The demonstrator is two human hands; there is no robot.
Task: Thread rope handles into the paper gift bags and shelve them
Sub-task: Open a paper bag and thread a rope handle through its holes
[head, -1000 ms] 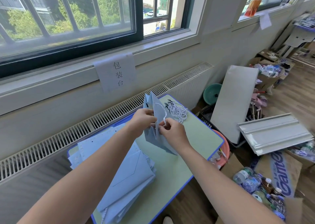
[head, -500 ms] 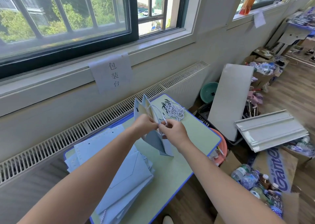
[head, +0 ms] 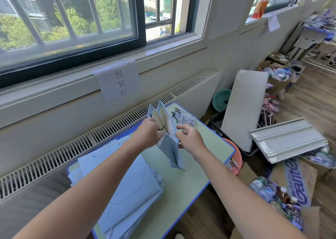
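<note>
Head view: pale blue paper gift bag (head: 170, 147) now lifted upright, mouth spread; left hand (head: 149, 134) pinches black-tipped white rope (head: 161, 129) inside, right hand (head: 190, 139) grips the rim. Threading is mid-way.

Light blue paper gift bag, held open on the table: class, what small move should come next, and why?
Probably draw the black-tipped rope end on through its hole. The left hand pinches that tip at the light blue paper gift bag, while the right hand steadies the other side, and the white rope loop looks slack inside.
</note>
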